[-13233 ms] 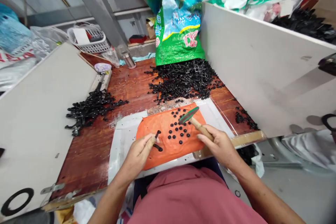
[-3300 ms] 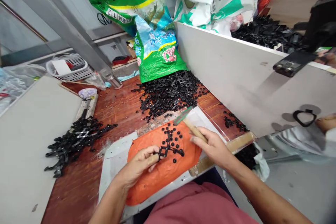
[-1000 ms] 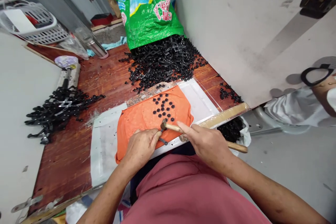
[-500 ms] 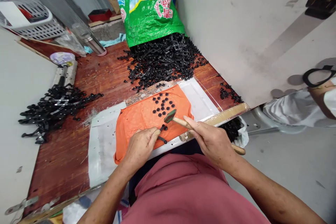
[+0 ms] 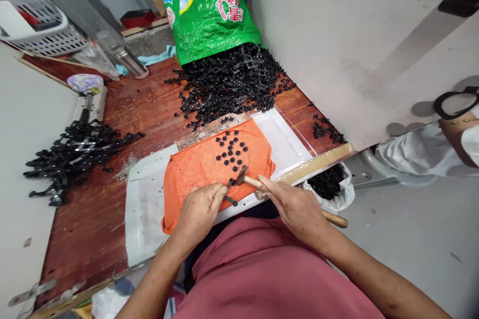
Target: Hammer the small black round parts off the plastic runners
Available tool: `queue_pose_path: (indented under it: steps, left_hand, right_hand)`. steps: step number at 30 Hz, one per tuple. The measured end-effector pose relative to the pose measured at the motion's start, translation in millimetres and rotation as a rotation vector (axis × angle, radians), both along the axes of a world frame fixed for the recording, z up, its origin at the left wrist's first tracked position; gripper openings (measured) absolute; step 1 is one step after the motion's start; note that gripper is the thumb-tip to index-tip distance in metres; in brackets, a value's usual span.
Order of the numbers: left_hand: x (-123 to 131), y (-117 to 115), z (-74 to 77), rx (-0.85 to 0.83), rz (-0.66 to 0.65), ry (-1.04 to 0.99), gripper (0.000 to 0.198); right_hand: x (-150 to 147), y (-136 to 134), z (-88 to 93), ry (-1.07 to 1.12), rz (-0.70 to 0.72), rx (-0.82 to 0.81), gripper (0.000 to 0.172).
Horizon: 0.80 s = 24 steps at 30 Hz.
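Observation:
My right hand (image 5: 295, 205) is wrapped round the wooden handle of a small hammer (image 5: 251, 180). The hammer's dark head is down over the orange cloth, close beside my left fingertips and a small round black piece; whether it touches that piece I cannot tell. My left hand (image 5: 204, 204) pinches a black strip-shaped plastic part (image 5: 229, 200), its ends poking out past the fingers. Several round black pieces (image 5: 232, 148) with raised centres lie on the orange cloth (image 5: 190, 174) just beyond both hands.
A green and blue bag (image 5: 213, 25) spills a heap of black parts (image 5: 232, 84) at the back. More black parts (image 5: 82, 149) are piled at left. A white-lined container (image 5: 329, 184) of black pieces stands below the right edge. A person's arm (image 5: 458, 137) shows at far right.
The hammer head has come down and toward me, from above the cloth to beside my left fingertips. My left hand stays in place, still pinching the strip. The view has shifted slightly.

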<state>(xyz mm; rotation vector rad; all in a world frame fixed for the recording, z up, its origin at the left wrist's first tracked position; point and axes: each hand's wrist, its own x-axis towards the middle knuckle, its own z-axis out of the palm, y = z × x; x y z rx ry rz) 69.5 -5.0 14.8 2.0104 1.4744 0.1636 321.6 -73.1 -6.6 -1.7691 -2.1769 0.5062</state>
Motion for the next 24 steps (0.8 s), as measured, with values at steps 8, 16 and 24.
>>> queue_pose_path:
  steps: [8, 16, 24]
  left_hand:
    - [-12.9, -0.9, -7.2, -0.14, 0.139, -0.234, 0.046]
    - [-6.7, -12.3, -1.7, -0.169, 0.25, -0.461, 0.047]
    - [6.4, -30.1, 1.7, -0.323, 0.261, -0.626, 0.051]
  right_hand:
    - [-1.8, -1.9, 5.7, -0.106, 0.018, 0.026, 0.044]
    - [-7.9, 19.3, 23.7, 0.508, -0.104, -0.089, 0.018]
    - [-44.6, 42.1, 29.5, 0.814, -0.082, -0.271, 0.024]
